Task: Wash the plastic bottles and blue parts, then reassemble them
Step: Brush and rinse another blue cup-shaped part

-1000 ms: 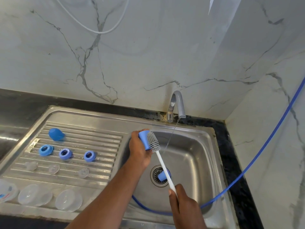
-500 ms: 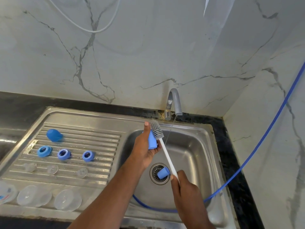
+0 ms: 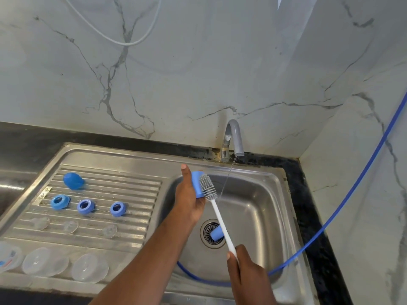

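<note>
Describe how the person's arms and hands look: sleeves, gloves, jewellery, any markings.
The left hand and right hand are bare: no gloves, rings or watch visible. The left forearm shows no sleeve up to the picture's edge, and the right wrist is also uncovered. No markings show.

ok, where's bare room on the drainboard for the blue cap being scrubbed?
Bare ribs right of the blue dome, above the three blue rings, up to the basin edge. Crowded below: clear teats, then clear bottles along the front. Also bare: basin floor right of the drain.
</note>
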